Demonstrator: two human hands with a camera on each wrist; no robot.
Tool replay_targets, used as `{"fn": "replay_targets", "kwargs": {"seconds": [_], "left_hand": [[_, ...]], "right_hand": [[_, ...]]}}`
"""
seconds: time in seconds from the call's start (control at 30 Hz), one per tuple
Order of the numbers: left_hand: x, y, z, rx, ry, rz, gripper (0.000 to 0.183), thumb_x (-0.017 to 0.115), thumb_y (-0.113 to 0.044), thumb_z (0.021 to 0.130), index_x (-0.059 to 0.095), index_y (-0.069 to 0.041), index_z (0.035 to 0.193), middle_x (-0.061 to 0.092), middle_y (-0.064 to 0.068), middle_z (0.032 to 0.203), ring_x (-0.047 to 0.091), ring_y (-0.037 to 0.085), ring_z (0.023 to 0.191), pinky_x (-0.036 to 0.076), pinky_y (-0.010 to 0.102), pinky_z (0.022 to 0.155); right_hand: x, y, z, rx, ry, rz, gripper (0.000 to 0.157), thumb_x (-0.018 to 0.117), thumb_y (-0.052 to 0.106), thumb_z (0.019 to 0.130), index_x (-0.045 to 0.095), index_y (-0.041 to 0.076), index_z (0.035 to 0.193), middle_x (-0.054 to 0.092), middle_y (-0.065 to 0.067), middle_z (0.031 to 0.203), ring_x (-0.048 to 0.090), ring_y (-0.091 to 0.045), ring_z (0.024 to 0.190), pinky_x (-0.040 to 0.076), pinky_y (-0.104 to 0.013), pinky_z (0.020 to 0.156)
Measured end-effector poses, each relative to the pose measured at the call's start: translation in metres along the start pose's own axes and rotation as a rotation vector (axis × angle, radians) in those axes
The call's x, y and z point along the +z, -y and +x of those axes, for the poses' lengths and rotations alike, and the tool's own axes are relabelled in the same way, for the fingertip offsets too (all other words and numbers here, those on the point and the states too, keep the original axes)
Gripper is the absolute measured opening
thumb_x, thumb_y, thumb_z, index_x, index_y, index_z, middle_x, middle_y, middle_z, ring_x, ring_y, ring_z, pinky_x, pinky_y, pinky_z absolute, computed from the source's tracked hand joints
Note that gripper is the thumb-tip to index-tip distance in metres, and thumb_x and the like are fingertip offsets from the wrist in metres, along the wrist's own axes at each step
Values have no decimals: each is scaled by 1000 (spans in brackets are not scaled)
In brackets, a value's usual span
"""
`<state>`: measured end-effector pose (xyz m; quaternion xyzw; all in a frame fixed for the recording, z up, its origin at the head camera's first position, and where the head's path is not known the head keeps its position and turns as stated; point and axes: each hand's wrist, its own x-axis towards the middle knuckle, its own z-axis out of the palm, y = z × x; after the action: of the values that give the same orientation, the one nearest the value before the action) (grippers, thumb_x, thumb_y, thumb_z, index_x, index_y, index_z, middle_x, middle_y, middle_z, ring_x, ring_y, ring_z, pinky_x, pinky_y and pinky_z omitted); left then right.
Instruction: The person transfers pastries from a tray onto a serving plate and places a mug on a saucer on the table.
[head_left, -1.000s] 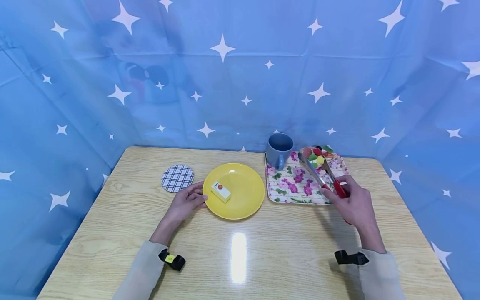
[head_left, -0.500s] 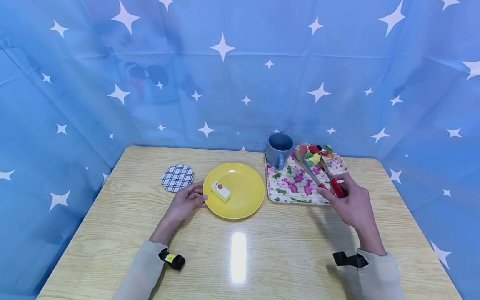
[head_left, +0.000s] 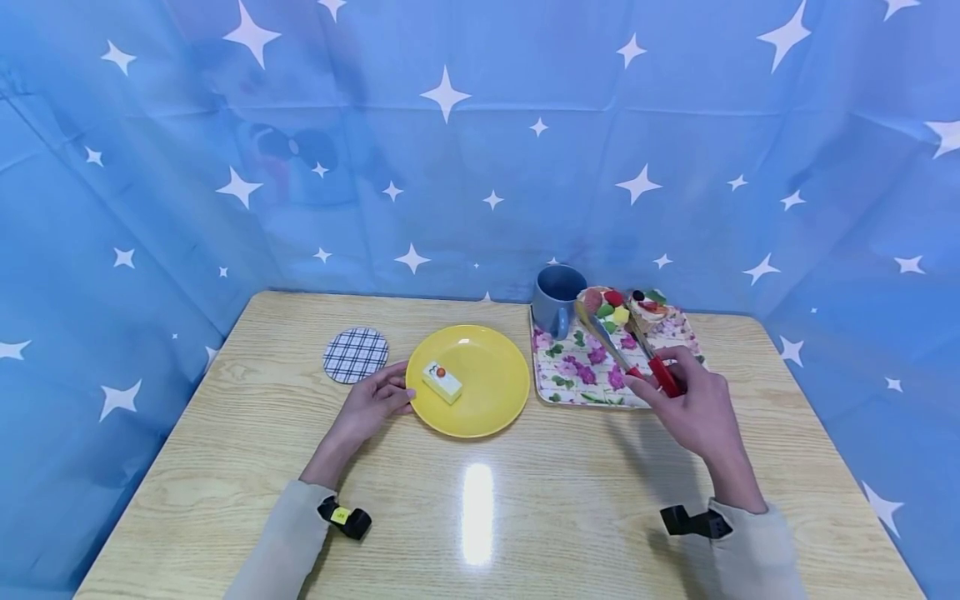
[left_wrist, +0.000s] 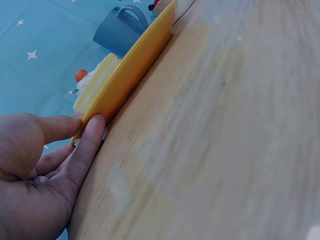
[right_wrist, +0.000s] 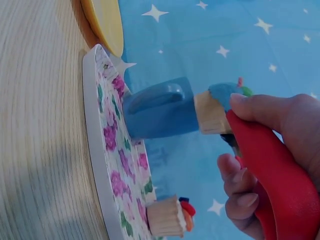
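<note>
The table is pale wood with wavy lines, and it is shiny. A bright patch of light gleams near its middle. A blue cloth with white stars hangs behind the table and along both sides, with some folds in it.

The left hand pinches the rim of a yellow plate, thumb on top and a finger under it. A little cake slice with an orange ball on top sits on the plate's left part. A round checked mat lies flat nearby.

The right hand holds red-handled tongs, its thumb and fingers around them. A fruit-topped cake is up between the tips, above the flowery tray; the tips seem to touch it, but they are hard to see. A blue mug stands in the tray's back left corner, and a cupcake sits on the tray too.
</note>
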<state>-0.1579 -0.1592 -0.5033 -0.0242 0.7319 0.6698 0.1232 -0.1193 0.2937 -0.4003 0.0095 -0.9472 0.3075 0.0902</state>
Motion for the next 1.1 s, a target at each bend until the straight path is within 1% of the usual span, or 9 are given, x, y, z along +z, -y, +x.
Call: {"fn": "replay_targets", "kwargs": {"seconds": [0.17, 0.27, 0.3, 0.4, 0.47, 0.53, 0.63, 0.87, 1.1], "left_hand": [[1, -1, 0, 0, -3, 5, 56, 69, -9, 98, 51, -14, 151, 59, 13, 117, 67, 14, 101, 66, 29, 88], [0, -1, 0, -2, -5, 4, 56, 69, -8, 98, 51, -15, 150, 59, 12, 117, 67, 14, 100, 66, 29, 88], [0, -1, 0, -2, -4, 4, 55, 69, -8, 98, 51, -15, 150, 59, 12, 116, 67, 14, 100, 66, 29, 88], [0, -1, 0, 2, -1, 0, 55, 69, -8, 98, 51, -15, 150, 59, 12, 116, 67, 14, 100, 66, 29, 88], [0, -1, 0, 5, -1, 0, 55, 69, -9, 98, 51, -15, 150, 60, 12, 117, 67, 14, 100, 66, 29, 88], [0, -1, 0, 7, -1, 0, 55, 69, -9, 98, 52, -15, 150, 60, 12, 117, 67, 14, 100, 66, 29, 88], [0, -1, 0, 7, -2, 1, 55, 69, -10, 98, 52, -16, 150, 60, 11, 116, 66, 14, 100, 66, 29, 87], [1, -1, 0, 0, -2, -3, 55, 69, -8, 98, 51, -15, 150, 59, 11, 117, 66, 14, 99, 66, 29, 88], [-1, -1, -1, 2, 1, 1, 55, 68, -9, 99, 50, -13, 151, 59, 13, 118, 67, 12, 98, 66, 28, 88]], "right_hand": [[2, 3, 0, -9, 22, 2, 58, 73, 46, 94, 56, 7, 133, 69, -27, 113, 59, -32, 89, 48, -24, 55], [3, 5, -1, -17, 20, 4, 56, 74, 45, 94, 57, 8, 133, 69, -27, 114, 60, -32, 90, 50, -24, 57], [4, 5, -1, -22, 18, 5, 56, 74, 45, 94, 57, 8, 132, 70, -26, 113, 60, -32, 89, 49, -26, 58], [8, 7, 0, -38, 9, 5, 54, 74, 45, 93, 58, 9, 130, 72, -24, 108, 61, -31, 86, 42, -32, 71], [10, 9, -1, -49, 8, 1, 53, 75, 44, 93, 59, 10, 130, 73, -23, 105, 61, -30, 83, 41, -34, 70], [13, 10, -1, -55, 8, -3, 52, 75, 44, 93, 59, 11, 130, 73, -22, 103, 60, -29, 82, 41, -32, 68], [16, 12, -2, -64, 14, -4, 53, 75, 43, 93, 59, 12, 132, 72, -21, 104, 60, -28, 82, 46, -26, 55], [21, 17, -4, -62, 38, 8, 53, 76, 45, 92, 59, 12, 130, 72, -19, 101, 57, -25, 77, 45, -25, 53], [25, 23, -5, -55, 62, 19, 54, 75, 46, 92, 58, 12, 131, 71, -20, 107, 58, -27, 83, 47, -24, 57]]}}
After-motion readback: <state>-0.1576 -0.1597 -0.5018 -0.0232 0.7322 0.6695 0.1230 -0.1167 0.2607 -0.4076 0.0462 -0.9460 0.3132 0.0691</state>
